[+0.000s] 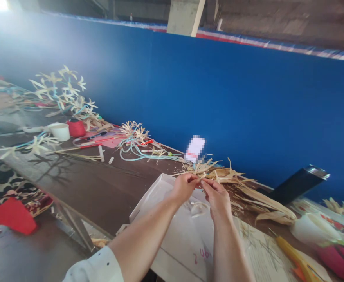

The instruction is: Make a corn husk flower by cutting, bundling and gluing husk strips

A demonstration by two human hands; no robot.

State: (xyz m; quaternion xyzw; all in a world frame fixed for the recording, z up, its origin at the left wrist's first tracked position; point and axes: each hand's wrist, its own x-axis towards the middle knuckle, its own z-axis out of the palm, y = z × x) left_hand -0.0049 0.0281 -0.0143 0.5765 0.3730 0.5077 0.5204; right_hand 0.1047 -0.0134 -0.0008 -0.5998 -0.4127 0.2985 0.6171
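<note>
My left hand (184, 187) and my right hand (217, 196) meet above a white tray (148, 199) near the middle of the view. Both are closed in a pinch on a thin piece of dried straw (199, 181), fingertips almost touching. Just behind them lies a loose pile of dried husks and straw strips (245, 192) along the foot of the blue wall. A small clear curl (199, 208) lies on the tray under my hands.
On the dark table to the left are straw flowers (63, 92), a white cup (60, 131), a red spool (76, 128), light-blue stems (136, 152) and a red-handled tool (101, 141). A black flask (299, 184), a white cup (308, 229) and a yellow cutter (295, 256) sit right.
</note>
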